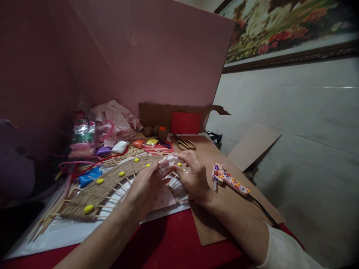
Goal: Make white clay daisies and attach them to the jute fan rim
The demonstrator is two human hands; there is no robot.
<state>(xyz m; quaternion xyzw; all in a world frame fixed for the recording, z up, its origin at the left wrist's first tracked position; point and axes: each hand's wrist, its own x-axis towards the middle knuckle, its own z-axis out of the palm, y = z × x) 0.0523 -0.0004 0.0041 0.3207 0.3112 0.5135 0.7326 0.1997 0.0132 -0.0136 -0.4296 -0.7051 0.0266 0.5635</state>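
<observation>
Both hands meet above the far right part of a fan-shaped piece of woven twine on thin sticks [109,178]. My left hand [146,186] has its fingers closed on one side of a small clear plastic packet [165,164] with something white in it. The fingers of my right hand [193,175] are bent round the packet's other side. Several yellow ovals, one a yellow oval [88,209] at the near left end, dot the twine band. Beneath the band lies a white sheet [56,233]. My hands partly hide the fan's middle and right end.
A flowered glue gun [231,182] with a black cord lies on brown board [207,224] at the right. Gold-handled scissors [186,144] lie beyond my hands. Coloured clay packets, such as a blue packet [90,177], and pink cloth [114,119] are at the left.
</observation>
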